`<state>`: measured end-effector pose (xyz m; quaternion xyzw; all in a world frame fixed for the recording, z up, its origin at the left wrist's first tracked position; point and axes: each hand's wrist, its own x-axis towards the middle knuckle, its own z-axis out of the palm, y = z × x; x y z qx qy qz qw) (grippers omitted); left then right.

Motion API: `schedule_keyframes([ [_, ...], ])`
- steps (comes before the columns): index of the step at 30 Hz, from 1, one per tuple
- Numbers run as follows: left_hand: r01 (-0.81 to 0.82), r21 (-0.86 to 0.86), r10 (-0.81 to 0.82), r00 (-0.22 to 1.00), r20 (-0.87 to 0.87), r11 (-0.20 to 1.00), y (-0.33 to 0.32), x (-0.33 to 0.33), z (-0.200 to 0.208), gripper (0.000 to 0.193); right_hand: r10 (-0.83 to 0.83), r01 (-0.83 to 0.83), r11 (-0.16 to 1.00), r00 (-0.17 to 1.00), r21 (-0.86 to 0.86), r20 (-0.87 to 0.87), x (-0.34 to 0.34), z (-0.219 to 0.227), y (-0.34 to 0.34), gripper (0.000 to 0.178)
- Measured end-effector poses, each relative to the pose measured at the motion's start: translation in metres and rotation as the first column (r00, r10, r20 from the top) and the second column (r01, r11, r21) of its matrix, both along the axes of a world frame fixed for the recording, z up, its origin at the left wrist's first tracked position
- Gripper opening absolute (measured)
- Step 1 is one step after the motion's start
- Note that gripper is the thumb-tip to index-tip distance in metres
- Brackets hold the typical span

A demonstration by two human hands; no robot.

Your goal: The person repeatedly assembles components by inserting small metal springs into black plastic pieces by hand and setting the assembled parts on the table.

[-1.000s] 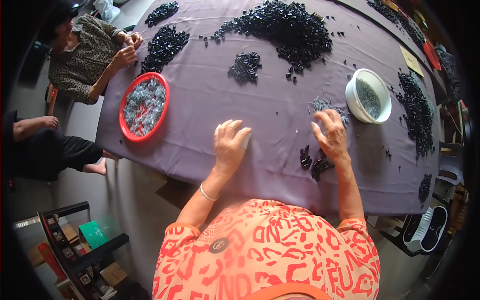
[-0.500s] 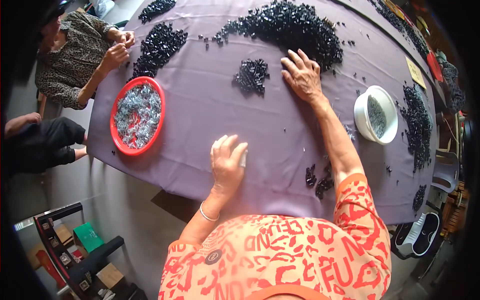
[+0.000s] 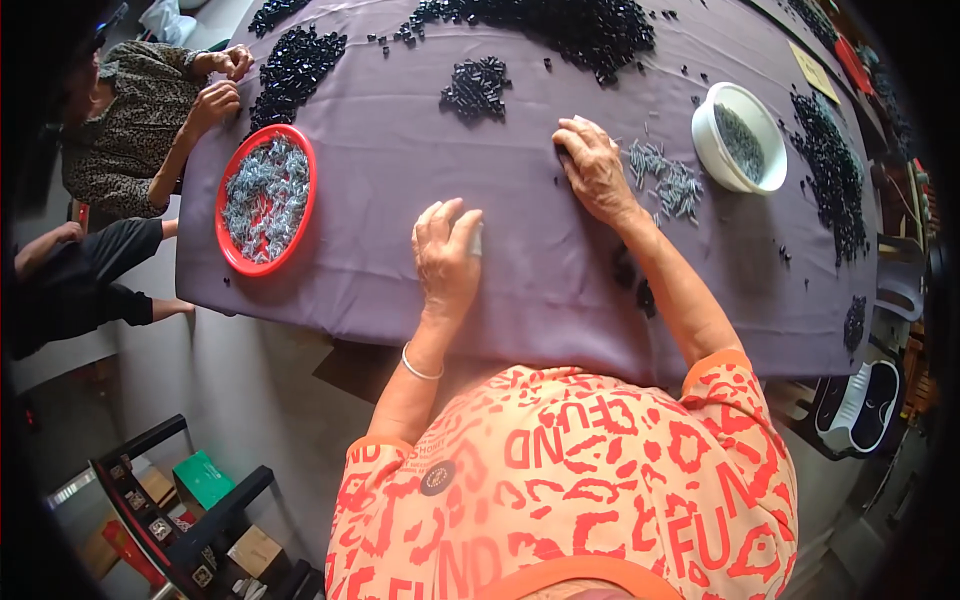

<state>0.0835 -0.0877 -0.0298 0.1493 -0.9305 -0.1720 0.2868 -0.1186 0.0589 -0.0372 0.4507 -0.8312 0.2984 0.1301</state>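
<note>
Orange fabric with red markings on both sleeves (image 3: 716, 372), low in the frame, bare forearms reaching up over the worktop (image 3: 350, 200). Left hand (image 3: 447, 262) near the middle of the frame, raised from the wrist, fingers bent and close together, thumb closed on a whitish piece (image 3: 477, 240) mostly hidden by the hand. Pale bangle (image 3: 420, 367) round the left wrist. Right hand (image 3: 600, 180) higher and right of centre, back upward, fingers curled toward the upper left, forearm slanting up from the lower right; cannot tell whether anything sits pinched under the fingertips. Just right of those knuckles, a loose scatter of slim grey rods (image 3: 668, 182); beside the right forearm, dark clumps (image 3: 645, 298).

Purple-grey cloth over the worktop, lightly creased, edges bowed by the lens. Upper left, a co-worker in a mottled shirt (image 3: 135, 120), both hands raised near a black heap (image 3: 297, 75); at the left edge, a second person in dark clothing (image 3: 85, 285). Lower left, on grey floor, a dark rack with a green box (image 3: 203, 480) and a brown box (image 3: 253, 552).

Glossy, short, blocky black pieces (image 3: 560, 25) massed at top centre, with a small rounded heap (image 3: 476, 88) below and a long spread (image 3: 832, 180) at the right. Smooth white bowl (image 3: 712, 150), upper right, filled with fine grey rods. Round red tray (image 3: 258, 266), left, strewn with translucent greyish slivers, red base showing between.
</note>
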Motion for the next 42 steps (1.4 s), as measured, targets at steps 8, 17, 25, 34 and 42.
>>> schedule_keyframes([
  [8,0.019,-0.058,-0.023,0.997,-0.071,0.998,-0.009,-0.001,-0.001,0.022,0.027,-0.027,0.994,1.000,0.109,0.004,0.067,0.013,0.059,0.033],
  [17,0.016,-0.147,-0.028,0.996,-0.081,0.989,0.013,0.001,0.017,0.028,-0.095,0.126,0.980,0.977,-0.154,0.191,0.078,0.039,0.115,0.026],
  [25,0.400,0.163,-0.373,0.912,-0.171,0.902,0.077,-0.054,0.018,0.024,-0.081,0.083,0.996,0.991,-0.012,0.106,0.082,0.025,0.089,0.020],
  [34,0.398,0.258,-0.374,0.917,-0.138,0.880,0.078,-0.036,0.008,0.029,-0.042,0.069,0.979,0.989,-0.193,0.141,0.092,0.036,0.130,0.017],
  [42,0.476,0.079,-0.473,0.879,-0.059,0.876,0.076,-0.082,0.016,0.023,-0.311,0.320,0.940,0.947,-0.118,0.087,0.059,0.034,0.138,0.013],
])
